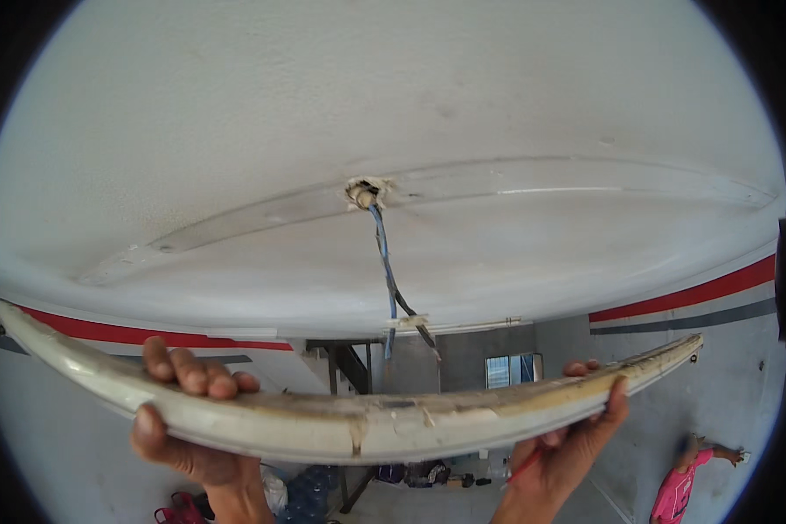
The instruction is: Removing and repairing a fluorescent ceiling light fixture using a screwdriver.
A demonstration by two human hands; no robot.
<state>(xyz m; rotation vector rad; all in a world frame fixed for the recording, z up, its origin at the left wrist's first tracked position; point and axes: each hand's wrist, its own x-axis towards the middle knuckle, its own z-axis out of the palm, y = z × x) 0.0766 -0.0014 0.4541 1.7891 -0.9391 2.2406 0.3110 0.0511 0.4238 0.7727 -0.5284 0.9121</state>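
White, grimy light fitting (358, 419) is gripped underneath by left hand (188, 419) and right hand (568, 437); keep it level, clear of 2 dangling wires (391, 288) (possibly live).

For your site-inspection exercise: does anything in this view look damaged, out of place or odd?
Yes. Bare wires dangle loose from a ragged hole in the ceiling, inside a long pale outline there. The long white fitting, grimy and cracked near its middle, is off the ceiling, held by the left hand and right hand.

Long, dirty white fixture housing (349, 419) held level below the ceiling, apparently plastic.
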